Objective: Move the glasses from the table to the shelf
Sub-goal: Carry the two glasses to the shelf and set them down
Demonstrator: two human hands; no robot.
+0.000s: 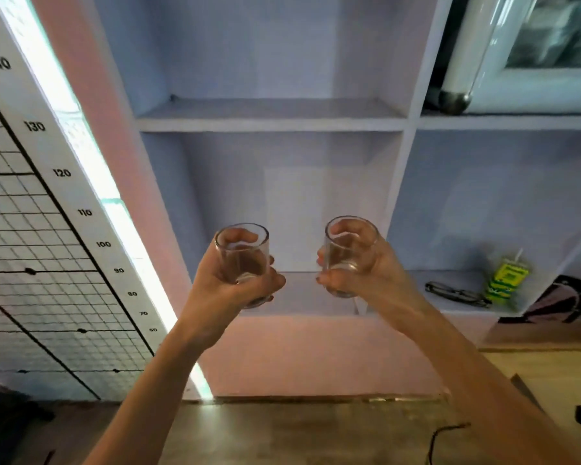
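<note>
Glasses, two clear tumblers, held aloft in front of a pale shelf unit. Far left: a wall chart with a grid and a numbered scale. Left hand with fingers closed round the left glass, which stands upright. Right hand with fingers wrapped round the right glass, tilted slightly; the two glasses are near each other but apart, level with the lower middle compartment. Right compartment: folded spectacles lying beside a green-and-yellow carton (print illegible). Below, the wooden desk carries a dark cable.
</note>
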